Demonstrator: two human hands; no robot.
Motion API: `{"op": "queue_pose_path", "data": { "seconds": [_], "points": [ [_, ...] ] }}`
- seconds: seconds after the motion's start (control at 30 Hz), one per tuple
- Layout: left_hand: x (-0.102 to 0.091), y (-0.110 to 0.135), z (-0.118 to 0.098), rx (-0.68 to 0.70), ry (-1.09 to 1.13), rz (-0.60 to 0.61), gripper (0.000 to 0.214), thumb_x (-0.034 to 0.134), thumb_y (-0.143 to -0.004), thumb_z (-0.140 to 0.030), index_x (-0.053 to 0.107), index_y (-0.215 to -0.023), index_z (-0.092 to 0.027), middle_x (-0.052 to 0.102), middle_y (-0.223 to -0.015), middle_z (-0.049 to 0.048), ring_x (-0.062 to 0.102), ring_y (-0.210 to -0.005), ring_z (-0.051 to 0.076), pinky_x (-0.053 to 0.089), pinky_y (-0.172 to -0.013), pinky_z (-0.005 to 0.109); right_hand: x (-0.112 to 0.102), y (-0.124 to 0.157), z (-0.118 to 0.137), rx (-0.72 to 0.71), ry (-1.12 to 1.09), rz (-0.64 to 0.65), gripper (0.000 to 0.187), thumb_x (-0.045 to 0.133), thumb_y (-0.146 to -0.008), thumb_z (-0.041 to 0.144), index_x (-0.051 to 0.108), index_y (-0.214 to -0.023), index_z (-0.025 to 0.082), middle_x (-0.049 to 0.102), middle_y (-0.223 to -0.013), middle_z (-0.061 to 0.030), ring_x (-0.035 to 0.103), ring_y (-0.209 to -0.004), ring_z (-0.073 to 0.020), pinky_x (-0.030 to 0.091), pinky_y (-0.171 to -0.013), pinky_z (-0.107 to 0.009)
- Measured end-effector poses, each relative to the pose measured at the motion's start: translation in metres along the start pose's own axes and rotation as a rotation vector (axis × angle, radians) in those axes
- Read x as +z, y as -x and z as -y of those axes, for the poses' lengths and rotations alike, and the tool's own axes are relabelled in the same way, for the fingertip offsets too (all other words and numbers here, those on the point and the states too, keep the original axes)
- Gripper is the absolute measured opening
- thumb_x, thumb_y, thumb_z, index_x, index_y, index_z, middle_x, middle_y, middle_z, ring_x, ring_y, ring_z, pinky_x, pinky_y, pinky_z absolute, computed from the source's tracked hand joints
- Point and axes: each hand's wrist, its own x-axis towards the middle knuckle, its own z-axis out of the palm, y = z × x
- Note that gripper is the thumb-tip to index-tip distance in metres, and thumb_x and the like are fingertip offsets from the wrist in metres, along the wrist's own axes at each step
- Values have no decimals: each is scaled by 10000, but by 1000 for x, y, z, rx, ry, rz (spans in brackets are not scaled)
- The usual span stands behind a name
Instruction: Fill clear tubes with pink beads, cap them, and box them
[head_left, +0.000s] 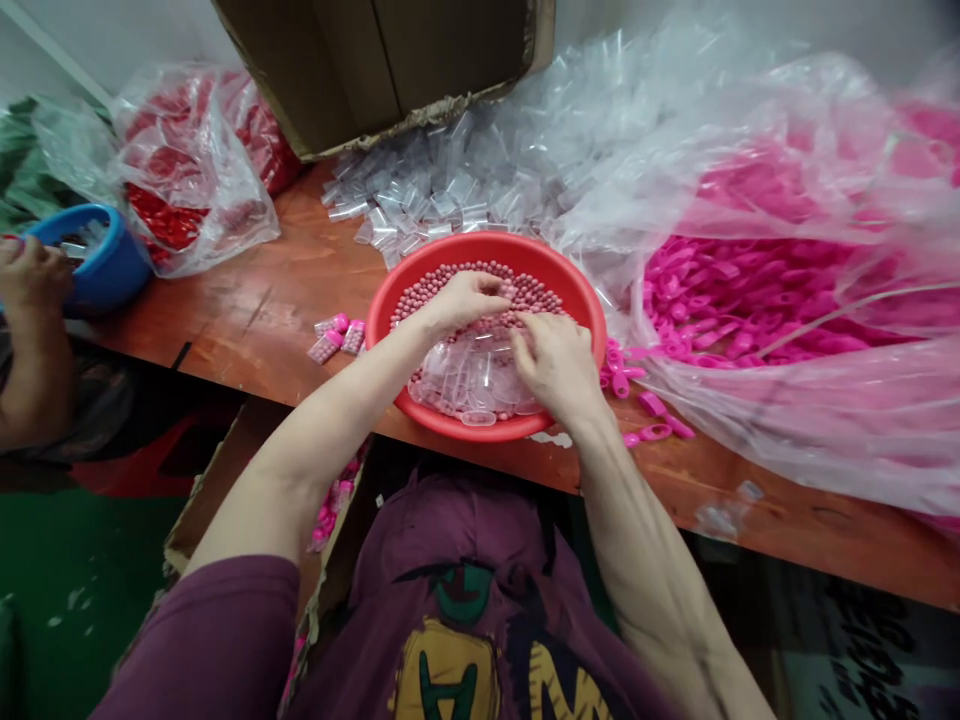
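Observation:
A red plastic basin (pixel 577 295) sits at the near edge of a wooden table. It holds many small pink beads at the back and clear plastic tubes (pixel 472 375) at the front. My left hand (pixel 469 298) is inside the basin with its fingers curled down into the beads. My right hand (pixel 559 365) rests over the clear tubes, fingers pinched together toward the left hand. What either hand holds is too small to make out.
Several filled pink-capped tubes (pixel 337 338) lie left of the basin. Loose pink caps (pixel 652 415) lie to its right beside a big clear bag of pink caps (pixel 750 290). Clear tubes (pixel 450 190) are heaped behind. Another person's hand (pixel 30 280) reaches a blue bowl (pixel 112 265) at far left.

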Motion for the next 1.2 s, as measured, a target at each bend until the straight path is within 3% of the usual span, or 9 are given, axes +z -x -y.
{"op": "queue_pose_path", "data": {
  "seconds": [0.23,0.37,0.47,0.67,0.73,0.87,1.0,1.1,1.2],
  "points": [
    [17,44,-7,-187,632,68,91,648,-1020,-147,736,-1009,-169,792,-916,67,790,-922,205,659,-941,373,7,-4,-26,98,-546,-279,377,551,-1106,411,791,-1340,239,860,-1334,-137,823,-1234,-310,651,-1156,-536],
    [18,45,-4,-249,635,74,278,543,-1039,-145,763,-1210,-147,816,-930,81,793,-880,202,624,-815,312,9,-7,-31,136,-661,-259,362,587,-1101,472,769,-1325,253,866,-1235,-116,858,-1039,-273,704,-1009,-496],
    [13,44,-3,-272,619,105,309,524,-1127,-293,774,-1206,-131,792,-875,83,727,-730,173,530,-638,269,10,-7,-33,136,-653,-255,353,624,-1102,517,768,-1316,276,856,-1199,-95,851,-972,-252,712,-938,-466],
    [11,51,-8,-195,579,133,432,666,-1142,-565,777,-1097,-150,782,-898,99,710,-701,148,456,-585,257,6,0,-36,121,-713,-602,394,536,-1140,571,748,-1299,280,809,-1071,-70,805,-824,-218,693,-795,-424],
    [13,53,-8,-189,540,157,520,674,-1124,-664,778,-1072,-157,774,-894,100,703,-692,148,438,-582,265,-4,2,-31,101,-641,-561,373,547,-1146,553,759,-1298,287,816,-1084,-70,800,-846,-221,693,-825,-436],
    [17,52,-6,-227,437,260,790,499,-1102,-879,775,-956,-154,741,-852,120,664,-663,163,428,-589,303,-33,-2,-10,-39,-426,-255,243,661,-1093,420,832,-1209,293,837,-1174,-78,803,-1042,-259,678,-1008,-485],
    [21,52,-1,-220,323,279,886,378,-1113,-908,670,-747,-155,629,-724,109,571,-594,142,420,-614,341,-43,-13,-2,-160,-347,-8,178,728,-1010,310,871,-1114,288,837,-1153,-76,790,-1078,-278,657,-1047,-492],
    [21,49,2,-233,289,269,929,322,-1105,-930,662,-738,-147,616,-725,110,549,-576,136,410,-628,353,-32,-16,-10,-136,-349,-26,161,724,-1008,312,852,-1100,280,836,-1127,-77,789,-1068,-286,659,-1033,-497],
    [20,43,9,-259,324,224,895,422,-1081,-940,762,-941,-124,645,-776,110,693,-715,213,479,-696,366,-17,-12,-21,-87,-376,-183,206,670,-1046,335,809,-1182,267,831,-1178,-89,799,-1090,-280,662,-1023,-492]
  ]
}}
